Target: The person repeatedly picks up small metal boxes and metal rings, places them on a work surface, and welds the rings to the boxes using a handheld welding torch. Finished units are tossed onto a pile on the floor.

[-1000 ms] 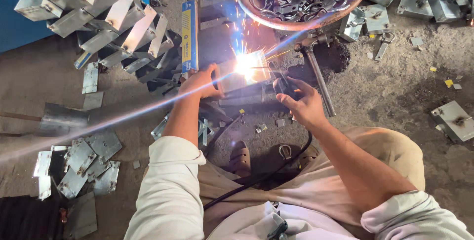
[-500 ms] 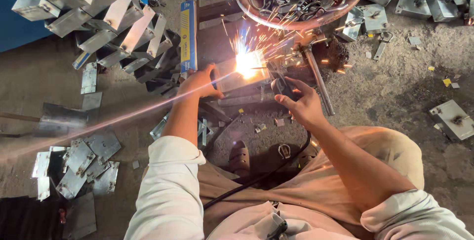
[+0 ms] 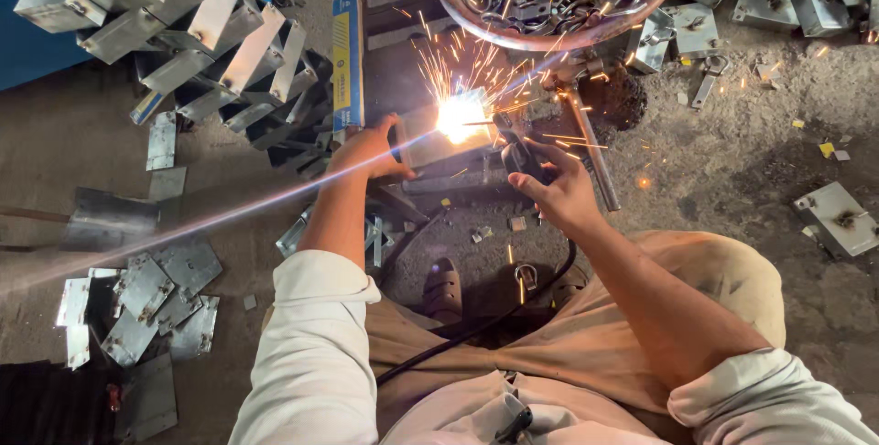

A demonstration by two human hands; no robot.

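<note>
On the dusty floor [image 3: 732, 161] in front of your knees, a small metal piece [image 3: 430, 134] lies under a very bright white spark [image 3: 461, 115], with little orange sparks flying up and out. Your left hand [image 3: 371, 147] rests on the near left edge of that piece, fingers curled over it in a closed grip that holds it down. Your right hand [image 3: 554, 190] is closed around a dark welding holder [image 3: 515, 147], and its thin rod points left into the spark. A black cable [image 3: 476, 326] runs from the holder back between your legs. Just past the spark sits a round rusty bowl [image 3: 558, 37] full of small metal clips. To your left is a heap of shiny metal boxes [image 3: 174, 24], and flat plates [image 3: 146, 303] lie near your left arm. The weld looks to be in the middle of being made, not finished. Many loose parts around you look like they have not been joined yet.
</note>
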